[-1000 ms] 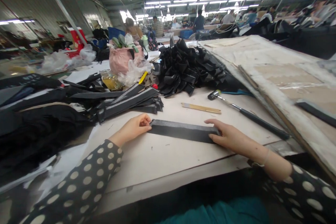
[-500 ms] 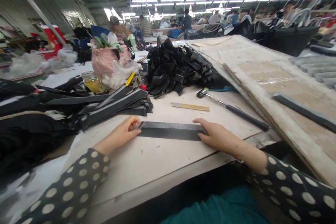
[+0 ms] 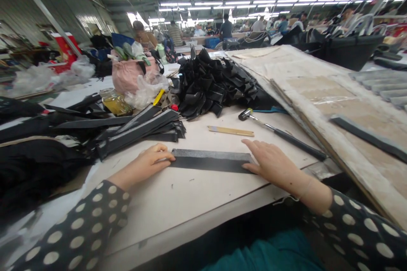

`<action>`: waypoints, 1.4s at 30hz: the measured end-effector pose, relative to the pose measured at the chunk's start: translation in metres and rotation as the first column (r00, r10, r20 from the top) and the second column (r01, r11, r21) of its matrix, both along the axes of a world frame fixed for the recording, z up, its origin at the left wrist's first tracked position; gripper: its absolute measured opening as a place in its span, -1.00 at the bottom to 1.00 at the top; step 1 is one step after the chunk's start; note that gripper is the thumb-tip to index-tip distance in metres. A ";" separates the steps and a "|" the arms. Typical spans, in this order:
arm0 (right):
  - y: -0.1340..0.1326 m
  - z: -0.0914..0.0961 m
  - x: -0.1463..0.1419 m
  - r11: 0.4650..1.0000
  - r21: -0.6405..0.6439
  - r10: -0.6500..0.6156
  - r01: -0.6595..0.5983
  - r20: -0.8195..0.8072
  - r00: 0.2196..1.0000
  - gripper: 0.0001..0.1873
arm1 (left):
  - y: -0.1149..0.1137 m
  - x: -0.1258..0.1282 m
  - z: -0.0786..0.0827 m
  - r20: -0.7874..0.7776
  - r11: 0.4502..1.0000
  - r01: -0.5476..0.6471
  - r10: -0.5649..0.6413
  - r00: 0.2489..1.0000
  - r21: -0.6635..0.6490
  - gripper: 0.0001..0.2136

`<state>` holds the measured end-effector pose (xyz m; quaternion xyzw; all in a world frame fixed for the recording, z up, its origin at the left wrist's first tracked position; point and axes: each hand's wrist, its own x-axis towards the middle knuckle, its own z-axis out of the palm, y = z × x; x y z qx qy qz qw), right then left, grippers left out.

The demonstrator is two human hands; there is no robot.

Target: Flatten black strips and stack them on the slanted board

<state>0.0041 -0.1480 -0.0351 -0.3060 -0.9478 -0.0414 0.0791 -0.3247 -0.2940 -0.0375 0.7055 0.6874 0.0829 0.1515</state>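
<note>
A flat black strip (image 3: pixel 210 163) lies on the pale tabletop in front of me, with a greyer band along its far edge. My left hand (image 3: pixel 148 163) is closed at the strip's left end, thumb and fingers drawn together there. At the other end my right hand (image 3: pixel 271 163) is open. Its thumb rests on the strip while the fingers are spread and raised above the corner. Beyond the strip lies a narrow tan stick (image 3: pixel 231 131). A hammer (image 3: pixel 280 133) with a black handle lies to the right of the stick.
Long black strips (image 3: pixel 143 129) are stacked at the left, behind my left hand. A heap of black pieces (image 3: pixel 213 82) stands at the back. Raised boards (image 3: pixel 318 93) border the right side. A pink bag (image 3: pixel 130 76) and glass jar (image 3: pixel 114 101) stand back left. People work far behind.
My right hand has shifted slightly right and its fingers have lifted and spread. The fingers of my left hand have straightened somewhat. The strip has moved a little to the right.
</note>
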 end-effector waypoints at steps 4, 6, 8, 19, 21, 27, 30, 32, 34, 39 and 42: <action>-0.008 -0.008 0.014 0.985 -0.025 0.173 -0.174 -0.037 0.984 -0.78 | -0.006 0.001 0.009 -0.121 0.999 0.041 -0.042 0.992 -0.007 -0.72; -0.015 -0.015 0.021 0.965 -0.049 0.253 -0.257 -0.073 0.965 -0.82 | -0.006 0.012 0.012 -0.205 0.999 0.034 -0.026 0.978 0.038 -0.74; -0.020 -0.023 0.026 0.961 -0.038 0.268 -0.275 -0.129 0.955 -0.80 | -0.001 0.032 0.015 -0.301 0.995 0.011 0.018 0.953 0.096 -0.76; 0.003 -0.023 0.015 0.938 -0.113 0.298 -0.329 -0.224 0.928 -0.72 | 0.069 0.172 -0.010 -0.122 0.930 0.266 -0.242 0.963 0.252 -0.82; 0.010 -0.024 0.021 0.942 -0.211 0.192 -0.261 -0.301 0.934 -0.70 | 0.072 0.176 -0.014 -0.106 0.935 0.237 -0.216 0.971 0.264 -0.82; 0.011 -0.022 0.026 0.966 -0.257 -0.036 -0.032 -0.256 0.966 -0.70 | 0.071 0.175 -0.015 -0.040 0.944 0.188 -0.184 0.982 0.271 -0.78; 0.003 -0.022 0.019 0.974 -0.223 -0.020 -0.030 -0.218 0.976 -0.74 | 0.072 0.177 -0.014 -0.031 0.949 0.175 -0.173 0.984 0.263 -0.78; 0.000 -0.024 0.016 0.963 -0.269 -0.052 -0.015 -0.238 0.970 -0.74 | 0.073 0.177 -0.015 -0.030 0.949 0.172 -0.171 0.985 0.265 -0.78; -0.002 -0.025 0.016 0.938 -0.346 -0.093 -0.006 -0.268 0.959 -0.73 | 0.073 0.177 -0.015 -0.030 0.947 0.176 -0.175 0.984 0.267 -0.78; -0.008 -0.028 0.014 0.920 -0.391 -0.142 0.017 -0.293 0.946 -0.72 | 0.072 0.177 -0.014 -0.026 0.949 0.176 -0.176 0.984 0.263 -0.78; -0.015 -0.026 0.009 0.961 -0.275 -0.105 0.037 -0.236 0.966 -0.73 | 0.072 0.176 -0.015 -0.006 0.951 0.166 -0.171 0.985 0.262 -0.79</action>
